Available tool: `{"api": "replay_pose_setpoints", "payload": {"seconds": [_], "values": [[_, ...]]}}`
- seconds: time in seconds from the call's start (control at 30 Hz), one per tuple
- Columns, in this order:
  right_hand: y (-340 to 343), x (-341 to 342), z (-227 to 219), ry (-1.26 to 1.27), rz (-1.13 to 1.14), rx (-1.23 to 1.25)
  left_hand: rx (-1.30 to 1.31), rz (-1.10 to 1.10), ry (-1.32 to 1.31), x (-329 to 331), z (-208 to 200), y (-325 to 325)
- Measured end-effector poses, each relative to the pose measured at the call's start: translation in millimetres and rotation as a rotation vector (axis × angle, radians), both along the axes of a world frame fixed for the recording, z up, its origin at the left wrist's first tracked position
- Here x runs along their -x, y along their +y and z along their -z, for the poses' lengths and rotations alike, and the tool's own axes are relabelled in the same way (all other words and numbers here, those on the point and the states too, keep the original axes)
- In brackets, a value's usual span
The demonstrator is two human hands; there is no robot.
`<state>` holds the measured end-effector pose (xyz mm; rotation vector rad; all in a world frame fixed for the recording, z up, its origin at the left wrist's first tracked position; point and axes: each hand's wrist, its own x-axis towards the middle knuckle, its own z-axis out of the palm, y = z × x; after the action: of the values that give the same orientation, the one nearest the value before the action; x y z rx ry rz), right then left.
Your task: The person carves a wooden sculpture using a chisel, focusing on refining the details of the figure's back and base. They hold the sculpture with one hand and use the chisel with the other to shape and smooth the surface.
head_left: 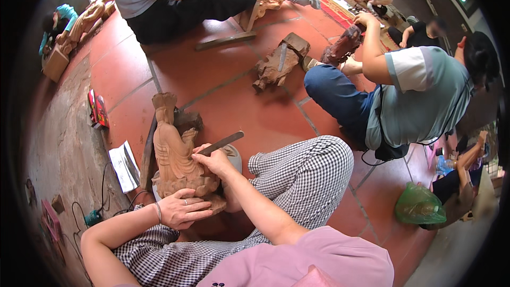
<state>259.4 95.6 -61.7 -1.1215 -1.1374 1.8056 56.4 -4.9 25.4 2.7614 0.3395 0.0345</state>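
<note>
A carved wooden statue [170, 146] of a seated robed figure stands in front of my crossed legs, tilted slightly. My left hand [183, 211], with a ring and a bracelet, is closed over the lower edge of its base and steadies it. In my right hand [213, 161] I grip a flat, narrow metal file [229, 139]. Its free end points up and to the right, while the gripped end meets the front of the figure near its lap. The fingertips of that hand are close to the carved surface. Behind the statue sits a dark wooden block [189, 121].
White printed paper [124, 167] and a red box [98, 109] lie at the left, near black cables and a green power tool [93, 218]. Another carving [279, 64] rests on the red tiles ahead. A co-worker [425, 90] sits at the right, beside a green plastic bag [419, 204].
</note>
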Motion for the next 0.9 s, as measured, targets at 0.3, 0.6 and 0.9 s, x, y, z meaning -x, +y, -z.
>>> {"api": "replay_pose_setpoints", "payload": {"seconds": [0.3,0.6,0.9], "values": [[-4.1,16.7,15.7,0.088,0.153,-0.020,-0.045,-0.076,-0.243,-21.1,-37.1,28.4],[2.2,3.6,23.4,0.303,0.127,0.143,0.503,-0.172,-0.881,-132.5,-236.7,41.8],[-3.5,10.0,8.4,0.085,0.149,0.029,0.936,-0.082,-1.009,-136.1,-242.6,13.1]]}}
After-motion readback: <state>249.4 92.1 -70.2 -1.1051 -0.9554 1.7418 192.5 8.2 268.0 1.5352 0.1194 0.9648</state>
